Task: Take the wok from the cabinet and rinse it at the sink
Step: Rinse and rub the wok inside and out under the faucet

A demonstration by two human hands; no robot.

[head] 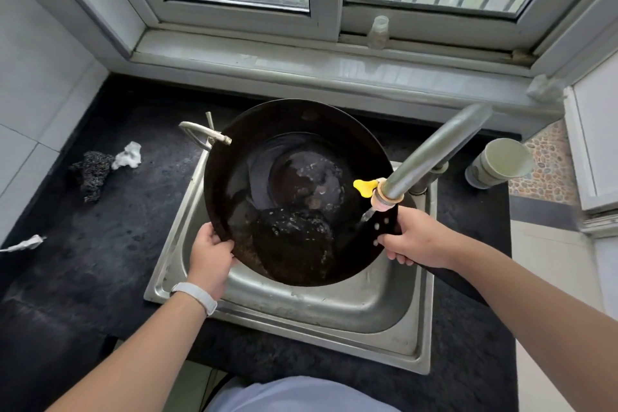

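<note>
— Where is the wok (267, 160) sitting?
— It is hanging over the sink (334, 304), with both hands carrying it. Water (367, 214) is running from the tap (434, 150) onto its right inner wall.
— What is the left hand (210, 257) doing?
— It is gripping the near left rim. Its thumb (214, 232) is pressing on the rim, and the other fingers are reaching under the wok, out of sight.
— And the right hand (414, 241)?
— Its fingers (396, 256) are curling tightly together, clamping the wok's near right edge beside the rivets.
— Is it holding a handle?
— I cannot tell; the hand is covering that part.
</note>
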